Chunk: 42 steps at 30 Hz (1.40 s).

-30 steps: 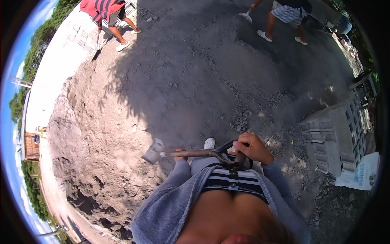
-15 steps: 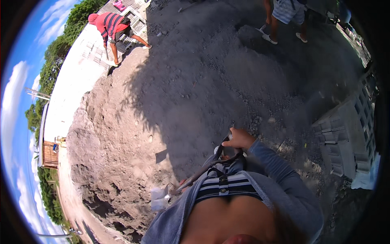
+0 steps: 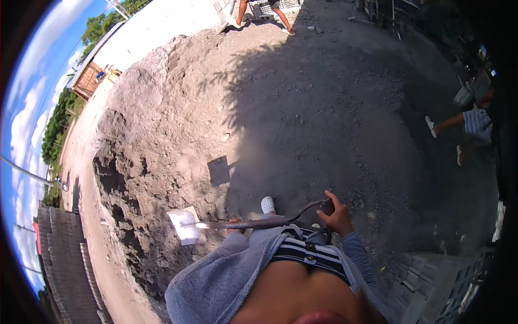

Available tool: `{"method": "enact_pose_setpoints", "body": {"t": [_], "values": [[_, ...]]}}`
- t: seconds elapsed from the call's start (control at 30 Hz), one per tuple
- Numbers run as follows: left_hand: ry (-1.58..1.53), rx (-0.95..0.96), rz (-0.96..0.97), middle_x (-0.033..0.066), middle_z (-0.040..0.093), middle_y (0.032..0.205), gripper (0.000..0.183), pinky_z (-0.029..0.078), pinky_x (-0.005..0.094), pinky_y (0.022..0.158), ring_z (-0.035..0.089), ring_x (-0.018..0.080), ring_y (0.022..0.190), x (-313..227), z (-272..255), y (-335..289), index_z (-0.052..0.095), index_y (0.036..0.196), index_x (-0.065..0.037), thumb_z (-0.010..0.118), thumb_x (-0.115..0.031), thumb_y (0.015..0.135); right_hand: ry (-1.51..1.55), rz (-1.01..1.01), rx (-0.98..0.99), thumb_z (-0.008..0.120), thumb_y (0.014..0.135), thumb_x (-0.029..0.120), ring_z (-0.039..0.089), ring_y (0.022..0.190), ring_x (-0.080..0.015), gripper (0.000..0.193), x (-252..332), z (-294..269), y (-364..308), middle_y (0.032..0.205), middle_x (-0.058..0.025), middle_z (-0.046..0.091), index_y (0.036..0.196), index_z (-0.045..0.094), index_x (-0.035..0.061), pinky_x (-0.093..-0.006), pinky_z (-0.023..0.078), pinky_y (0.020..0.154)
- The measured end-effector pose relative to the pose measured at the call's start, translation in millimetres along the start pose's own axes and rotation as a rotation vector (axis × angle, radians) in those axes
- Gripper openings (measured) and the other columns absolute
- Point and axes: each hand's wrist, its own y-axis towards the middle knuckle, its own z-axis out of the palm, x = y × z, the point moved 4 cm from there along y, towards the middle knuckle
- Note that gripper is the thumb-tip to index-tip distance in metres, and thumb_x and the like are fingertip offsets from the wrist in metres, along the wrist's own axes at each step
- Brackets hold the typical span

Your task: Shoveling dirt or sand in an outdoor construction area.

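A shovel (image 3: pixel 253 223) lies level across the front of my body, its pale square blade (image 3: pixel 185 225) out to the left over the rough soil mound (image 3: pixel 162 162). My left hand (image 3: pixel 235 228) is closed round the shaft near the blade; the shaft partly hides its fingers. At the other end, my right hand (image 3: pixel 339 216) has its thumb and fingers about the dark handle grip. The blade looks bright and bare, and its shadow (image 3: pixel 219 170) falls on the ground ahead.
One worker's legs (image 3: pixel 264 16) show at the top, beside concrete blocks (image 3: pixel 278 6). Another person in striped shorts (image 3: pixel 477 127) stands at the far right. Blocks are stacked at the lower right (image 3: pixel 431 281) and lower left (image 3: pixel 59 259). My white clog (image 3: pixel 267 204) rests on the soil.
My view has turned left. The shovel has swung up from a slant to level across me, its blade now out over the mound, and my left hand has come into sight on the shaft.
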Motion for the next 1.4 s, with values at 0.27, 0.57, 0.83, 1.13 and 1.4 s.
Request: {"method": "enact_pose_setpoints", "body": {"t": [0.27, 0.57, 0.83, 1.13, 1.4], "values": [[-0.214, -0.049, -0.115, 0.0025, 0.05, 0.059, 0.031, 0.046, 0.032, 0.048, 0.049, 0.017, 0.05, -11.8, 48.5, 23.6, 0.05, 0.075, -0.01, 0.033, -0.03, 0.09, -0.07, 0.047, 0.009, 0.064, 0.068, 0.009, 0.064, 0.081, -0.024, 0.051, 20.6, 66.5, 53.9, 0.084, -0.014, 0.064, 0.116, 0.049, 0.0023, -0.0338, 0.05, 0.071], [-0.362, 0.101, -0.178, 0.004, 0.057, 0.081, 0.034, 0.048, 0.0402, 0.061, 0.056, 0.0189, 0.067, -110.3, 153.2, 130.9, 0.05, 0.094, -0.01, 0.026, -0.033, 0.091, 0.59, 0.518, 0.227, 0.059, 0.075, 0.001, 0.06, 0.067, -0.0171, 0.049, 93.2, 187.1, 158.8, 0.081, -0.0081, 0.06, 0.121, 0.044, 0.0039, -0.0269, 0.05, 0.062], [-0.357, 0.024, -0.113, 0.0088, 0.055, 0.081, 0.043, 0.048, 0.0402, 0.063, 0.056, 0.0214, 0.07, -189.9, 194.8, 133.9, 0.046, 0.098, -0.006, 0.023, -0.042, 0.09, 0.769, 1.027, 0.33, 0.06, 0.078, 0.013, 0.051, 0.053, -0.0134, 0.019, 99.5, 272.9, 224.4, 0.067, -0.004, 0.054, 0.095, 0.053, 0.0065, -0.0256, 0.044, 0.051], [-0.287, -0.116, 0.298, 0.0129, 0.056, 0.099, 0.057, 0.048, 0.0474, 0.073, 0.058, 0.0274, 0.085, -311.0, 272.9, 151.6, 0.045, 0.115, -0.007, 0.028, -0.055, 0.088, 0.917, 0.94, 0.522, 0.056, 0.075, 0.007, 0.044, 0.048, -0.0136, 0.011, 154.0, 416.0, 312.3, 0.056, -0.0019, 0.044, 0.072, 0.045, 0.0086, -0.0307, 0.041, 0.051], [-0.36, 0.071, 0.49, 0.0141, 0.056, 0.106, 0.057, 0.046, 0.0504, 0.077, 0.057, 0.0304, 0.09, -489.0, 409.8, 156.5, 0.044, 0.12, -0.009, 0.032, -0.055, 0.089, 0.978, 0.962, 0.629, 0.056, 0.074, 0.007, 0.044, 0.05, -0.0138, 0.01, 217.3, 588.9, 414.0, 0.057, -0.0014, 0.043, 0.073, 0.046, 0.0102, -0.0313, 0.04, 0.053]]}}
